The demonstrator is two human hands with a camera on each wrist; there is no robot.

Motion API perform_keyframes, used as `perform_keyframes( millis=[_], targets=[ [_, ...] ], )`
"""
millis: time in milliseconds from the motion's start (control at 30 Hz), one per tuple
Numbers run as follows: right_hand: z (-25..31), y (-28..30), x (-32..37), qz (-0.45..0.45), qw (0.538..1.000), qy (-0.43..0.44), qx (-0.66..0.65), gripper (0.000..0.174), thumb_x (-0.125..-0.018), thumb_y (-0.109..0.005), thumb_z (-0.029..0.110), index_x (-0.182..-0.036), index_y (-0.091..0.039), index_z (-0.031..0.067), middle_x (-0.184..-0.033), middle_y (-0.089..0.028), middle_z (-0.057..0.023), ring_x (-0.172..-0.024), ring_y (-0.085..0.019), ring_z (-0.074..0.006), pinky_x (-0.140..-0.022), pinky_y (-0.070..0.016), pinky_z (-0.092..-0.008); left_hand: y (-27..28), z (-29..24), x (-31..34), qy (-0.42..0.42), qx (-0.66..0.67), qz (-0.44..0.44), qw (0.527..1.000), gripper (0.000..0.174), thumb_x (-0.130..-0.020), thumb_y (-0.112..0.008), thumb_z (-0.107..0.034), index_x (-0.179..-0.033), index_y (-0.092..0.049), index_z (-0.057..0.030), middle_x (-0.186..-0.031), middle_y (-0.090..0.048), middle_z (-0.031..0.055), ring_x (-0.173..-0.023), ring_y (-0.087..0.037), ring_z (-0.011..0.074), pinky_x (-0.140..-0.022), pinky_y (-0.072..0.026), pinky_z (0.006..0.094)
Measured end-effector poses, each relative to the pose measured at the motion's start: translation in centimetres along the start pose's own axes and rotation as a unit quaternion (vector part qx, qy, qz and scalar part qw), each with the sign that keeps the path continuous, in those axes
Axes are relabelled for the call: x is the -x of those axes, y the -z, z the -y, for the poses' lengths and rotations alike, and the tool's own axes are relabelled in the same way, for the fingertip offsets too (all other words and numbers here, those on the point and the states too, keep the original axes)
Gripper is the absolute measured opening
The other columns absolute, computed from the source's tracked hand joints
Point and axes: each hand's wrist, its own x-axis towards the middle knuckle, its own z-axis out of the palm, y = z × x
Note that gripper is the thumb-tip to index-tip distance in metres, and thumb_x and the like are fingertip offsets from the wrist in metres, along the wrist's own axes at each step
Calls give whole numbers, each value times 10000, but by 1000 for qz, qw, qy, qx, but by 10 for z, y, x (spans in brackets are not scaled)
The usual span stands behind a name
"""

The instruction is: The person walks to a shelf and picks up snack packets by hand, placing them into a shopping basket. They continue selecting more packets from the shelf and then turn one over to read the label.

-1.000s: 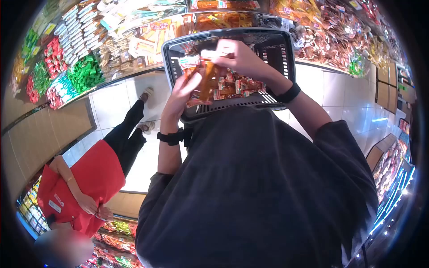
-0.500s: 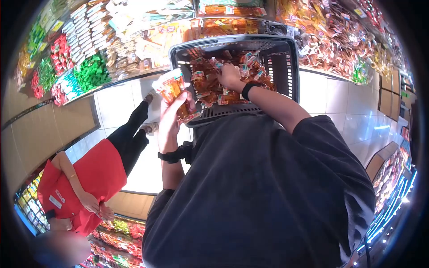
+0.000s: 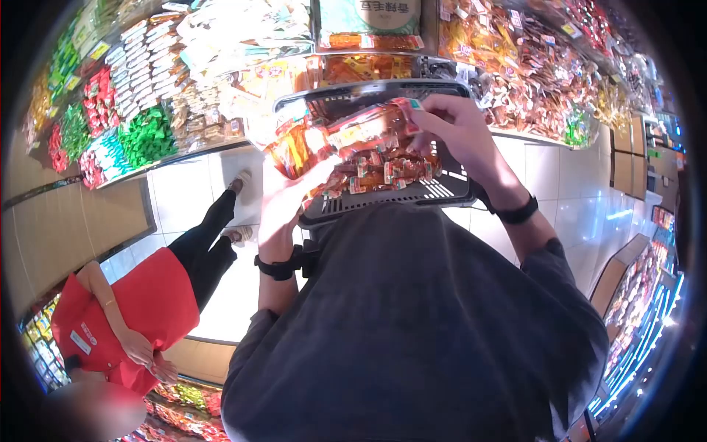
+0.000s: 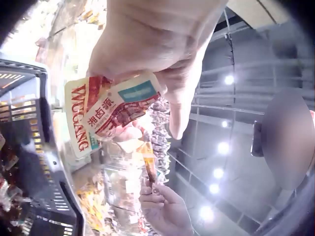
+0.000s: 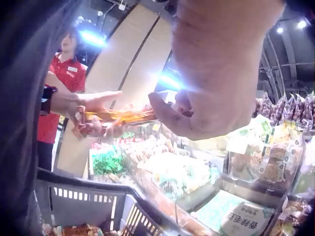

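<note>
My left hand [image 3: 289, 193] holds several orange-brown snack packets [image 3: 298, 144] in clear wrappers, above the left side of a dark shopping basket [image 3: 436, 194]. In the left wrist view their printed label ends [image 4: 125, 105] stick out below the palm. Thumb and fingers of my right hand [image 3: 471, 140] pinch the far end of another long snack packet [image 3: 364, 131], stretched across toward the left hand. The right wrist view shows this packet [image 5: 134, 117] running between both hands. More small packets [image 3: 394, 169] lie in the basket under the hands.
Shelf bins of wrapped snacks [image 3: 515, 70] curve along the far side of the basket, with green packets [image 3: 146, 125] at the left. A person in a red top [image 3: 136, 295] stands on the left. Tiled floor [image 3: 545, 173] shows on the right.
My right hand has come up out of the basket, now pinching a packet, and moved to the left hand's bundle. The left hand has swung inward over the basket's left side.
</note>
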Motion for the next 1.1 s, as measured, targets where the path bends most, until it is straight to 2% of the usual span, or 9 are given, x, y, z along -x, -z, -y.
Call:
perform_keyframes(
  millis=[100, 167, 233, 300, 500, 733, 900, 1000, 1100],
  targets=[
    [21, -7, 24, -27, 988, -27, -150, 179, -979, -637, 144, -882, -640, -6, -705, -661, -66, -595, -654, -121, -536, -518, -240, -14, -30, 5, -42, 26, 16, 999, 379, -874, -686, 52, -1233, -574, 2, -1029, -691, 110, -848, -708, 176, -698, -584, 285],
    [35, -7, 36, -12, 988, -25, -153, 178, -982, -629, 139, -882, -635, -8, -699, -662, -70, -577, -649, -121, -524, -512, -241, -22, -40, 14, 4, 79, -67, 995, 423, -868, -680, 55, -1266, -549, 1, -1081, -687, 131, -887, -720, 210, -703, -601, 306],
    [42, -3, 41, 7, 990, 2, -143, 178, -983, -626, 138, -882, -635, -9, -696, -662, -71, -574, -647, -120, -521, -509, -240, -18, -49, 20, -14, 42, -35, 998, 515, -860, -637, 84, -1344, -482, 4, -1113, -672, 144, -883, -720, 239, -715, -621, 330],
    [44, 0, 45, 29, 990, 26, -135, 178, -984, -624, 136, -883, -634, -10, -693, -662, -72, -571, -646, -119, -518, -506, -239, -29, -57, 29, -28, 107, -43, 993, 533, -795, -725, 129, -1265, -509, 1, -1031, -679, 114, -834, -707, 190, -689, -596, 305],
    [42, 1, 45, 52, 987, 52, -142, 170, -978, -619, 125, -881, -631, -14, -690, -662, -75, -577, -648, -121, -521, -508, -243, -39, -64, 39, -99, 107, -30, 989, 607, -775, -744, 128, -1308, -482, 5, -1101, -665, 113, -925, -701, 192, -753, -598, 322],
    [40, -1, 48, 36, 989, 72, -127, 199, -1004, -576, 140, -910, -640, -24, -757, -657, -61, -615, -655, -119, -545, -514, -243, -36, -64, 46, -104, 119, -18, 987, 686, -751, -763, 131, -1348, -450, 6, -1148, -648, 115, -989, -691, 204, -819, -591, 344],
    [52, -1, 50, 32, 990, 99, -97, 264, -1036, -530, 176, -912, -635, -32, -783, -641, -32, -644, -634, -81, -562, -496, -214, -21, -43, 48, -104, 73, 45, 991, 503, -713, -791, 105, -1142, -558, -16, -1006, -676, 109, -834, -686, 158, -676, -564, 270],
    [57, 2, 49, 39, 989, 110, -93, 272, -1035, -533, 182, -904, -639, -31, -765, -629, -28, -608, -620, -76, -542, -483, -217, -8, -43, 57, -28, 60, 98, 993, 497, -704, -816, 82, -1112, -553, -21, -1029, -681, 152, -900, -684, 190, -772, -564, 336],
    [67, 1, 52, 53, 990, 107, -76, 269, -1031, -507, 154, -921, -626, -60, -745, -614, -50, -593, -606, -102, -534, -483, -229, -4, -34, 58, -87, 39, 138, 986, 514, -676, -848, 58, -1071, -533, -43, -971, -678, 141, -886, -671, 209, -731, -540, 359]
  ],
)
